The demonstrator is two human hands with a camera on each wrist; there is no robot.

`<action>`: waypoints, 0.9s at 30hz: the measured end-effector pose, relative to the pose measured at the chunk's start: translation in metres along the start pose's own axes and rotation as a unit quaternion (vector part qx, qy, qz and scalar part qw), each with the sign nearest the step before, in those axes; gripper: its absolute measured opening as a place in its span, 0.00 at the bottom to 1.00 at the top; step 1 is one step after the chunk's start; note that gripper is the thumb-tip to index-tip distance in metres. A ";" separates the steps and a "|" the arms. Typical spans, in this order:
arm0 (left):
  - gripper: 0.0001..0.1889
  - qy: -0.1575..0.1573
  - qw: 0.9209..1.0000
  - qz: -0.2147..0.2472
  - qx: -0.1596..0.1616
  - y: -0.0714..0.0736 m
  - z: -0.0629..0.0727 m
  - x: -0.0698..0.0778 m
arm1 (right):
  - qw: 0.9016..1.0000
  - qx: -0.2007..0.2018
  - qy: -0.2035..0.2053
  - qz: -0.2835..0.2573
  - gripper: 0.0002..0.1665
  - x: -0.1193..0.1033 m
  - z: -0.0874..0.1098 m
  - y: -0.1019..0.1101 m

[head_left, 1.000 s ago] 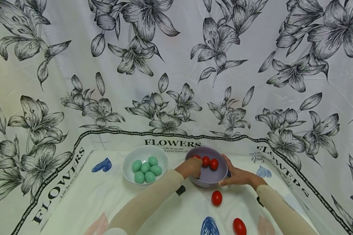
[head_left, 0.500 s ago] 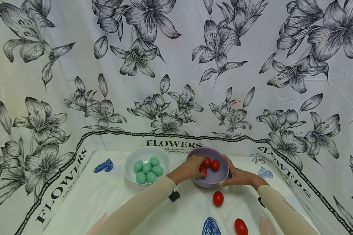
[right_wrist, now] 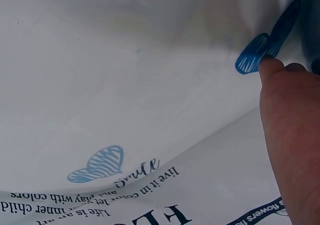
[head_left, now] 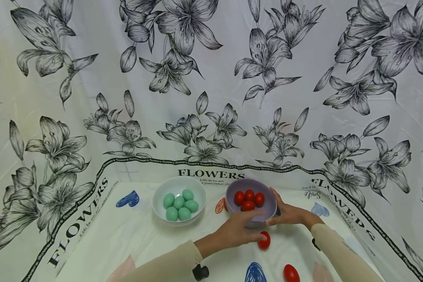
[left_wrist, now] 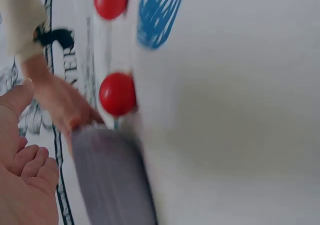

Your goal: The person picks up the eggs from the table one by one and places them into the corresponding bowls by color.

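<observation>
A purple bowl holds several red eggs. Its right side is cupped by my right hand, thumb toward the front and fingers along the far wall. My left hand reaches across in front of the bowl with fingers extended and nothing held. Its fingertips overlap the front rim, and its thumb overlaps a loose red egg on the cloth. In the left wrist view the bowl's outer wall lies beyond the left palm. The right wrist view shows only part of the right hand.
Left of the purple bowl stands a white bowl with several green eggs. Another red egg lies nearer the front. A floral cloth covers the table and rises as a backdrop behind.
My left hand has let go of a red egg inside the purple bowl and come out toward the loose egg in front. My right hand stays at the bowl. The view shifted slightly.
</observation>
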State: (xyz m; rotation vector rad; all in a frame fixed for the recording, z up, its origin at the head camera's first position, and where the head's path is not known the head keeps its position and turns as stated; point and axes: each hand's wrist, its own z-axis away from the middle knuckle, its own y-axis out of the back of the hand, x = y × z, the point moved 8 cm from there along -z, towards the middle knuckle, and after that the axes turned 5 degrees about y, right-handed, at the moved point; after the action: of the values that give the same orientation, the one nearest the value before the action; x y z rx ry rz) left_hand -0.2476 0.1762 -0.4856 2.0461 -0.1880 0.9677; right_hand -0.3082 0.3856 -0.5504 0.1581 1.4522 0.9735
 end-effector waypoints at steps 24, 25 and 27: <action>0.35 0.038 0.996 -0.068 -0.047 -0.060 0.008 -0.015 | 1.000 0.002 0.006 -0.002 0.83 0.001 0.002 0.000; 0.34 0.041 0.995 -0.070 -0.049 -0.061 0.008 -0.018 | 1.000 0.002 0.004 -0.003 0.83 0.001 0.002 -0.001; 0.34 0.046 0.995 -0.077 -0.052 -0.063 0.008 -0.024 | 1.000 0.003 0.002 -0.006 0.83 0.001 0.002 -0.001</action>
State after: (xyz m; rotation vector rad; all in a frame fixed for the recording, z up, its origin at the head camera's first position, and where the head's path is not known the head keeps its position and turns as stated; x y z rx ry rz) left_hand -0.2313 0.2058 -0.5443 1.8879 -0.0310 0.9343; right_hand -0.3062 0.3870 -0.5513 0.1529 1.4582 0.9601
